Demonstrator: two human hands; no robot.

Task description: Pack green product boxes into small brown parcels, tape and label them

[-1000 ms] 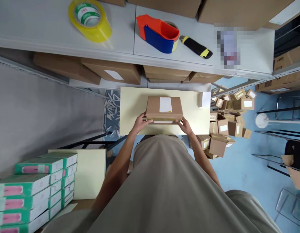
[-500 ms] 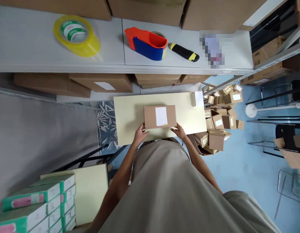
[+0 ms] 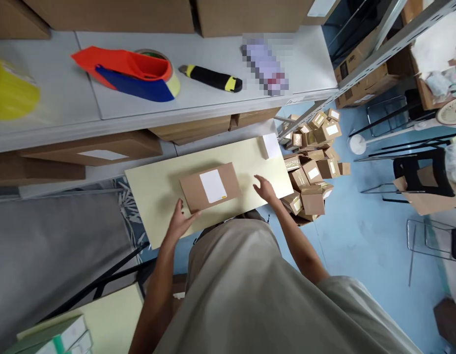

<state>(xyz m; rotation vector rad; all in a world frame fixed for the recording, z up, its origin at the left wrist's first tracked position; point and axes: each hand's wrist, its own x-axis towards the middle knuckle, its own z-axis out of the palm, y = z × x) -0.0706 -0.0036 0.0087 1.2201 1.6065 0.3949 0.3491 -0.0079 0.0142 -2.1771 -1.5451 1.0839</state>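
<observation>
A brown cardboard box (image 3: 189, 191) with a white label (image 3: 213, 186) lies flat on the pale yellow table, turned slightly at an angle. My left hand (image 3: 179, 222) is at the box's near left corner, thumb and fingers spread; whether it touches the cardboard I cannot tell. To the right of the box, my right hand (image 3: 264, 189) hovers over the table with its fingers apart and nothing in them. A small white box (image 3: 270, 146) sits at the table's far right corner.
Above the table, a grey shelf (image 3: 209, 109) carries a red and blue tape dispenser (image 3: 128, 73), a utility knife (image 3: 212, 78) and a yellow tape roll (image 3: 12, 91). Several parcels (image 3: 312, 200) are heaped on the right. Green and white boxes (image 3: 71, 337) stand at lower left.
My right hand has come away from the box's right side and moved right. My left hand's fingers have spread wider at the box corner. The view has shifted right and tilted.
</observation>
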